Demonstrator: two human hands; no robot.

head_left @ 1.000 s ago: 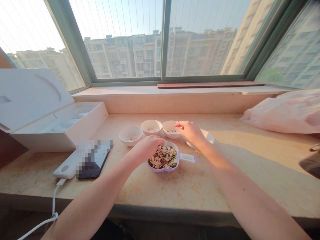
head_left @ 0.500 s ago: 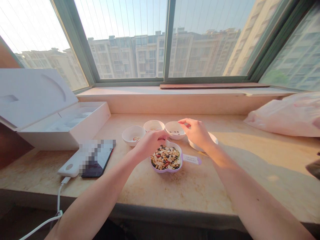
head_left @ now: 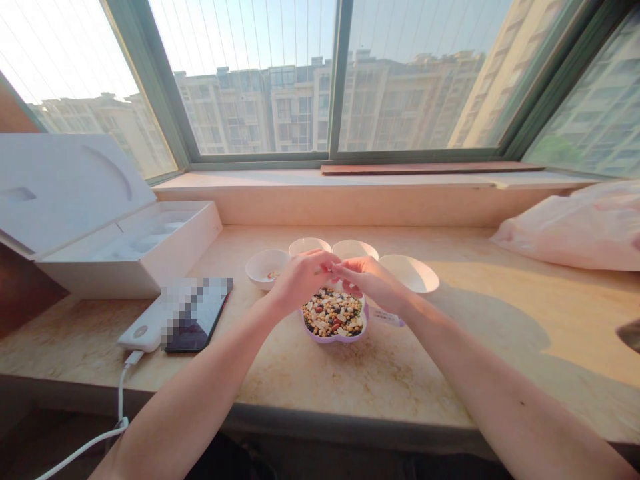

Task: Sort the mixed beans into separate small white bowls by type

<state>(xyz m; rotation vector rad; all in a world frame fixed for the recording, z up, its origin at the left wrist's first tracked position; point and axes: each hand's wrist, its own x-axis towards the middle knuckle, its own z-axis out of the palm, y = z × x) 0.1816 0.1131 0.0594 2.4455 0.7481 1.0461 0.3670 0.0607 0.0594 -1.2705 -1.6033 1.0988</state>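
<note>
The fingertips of the left hand (head_left: 303, 281) and right hand (head_left: 374, 280) meet above the far rim of the purple bowl (head_left: 331, 339), thumbs and forefingers pinched close together. From where I stand I can't tell whether a bean sits between them. The purple bowl lies just below and on the near side of that pinch, upright, its handle (head_left: 389, 319) pointing to the person's right and slightly toward the near edge, so its long axis runs crosswise. Mixed beans and nuts (head_left: 334, 312) fill the bowl. Beyond it, four white bowls (head_left: 411, 272) curve in a row, the leftmost with a few pieces in it. Left of the purple bowl are a dark phone (head_left: 193, 339), a white device (head_left: 140, 332) with a cable (head_left: 121, 393), and, farther off, an open white box (head_left: 187, 250). Well to its right rests a plastic bag (head_left: 583, 232).
</note>
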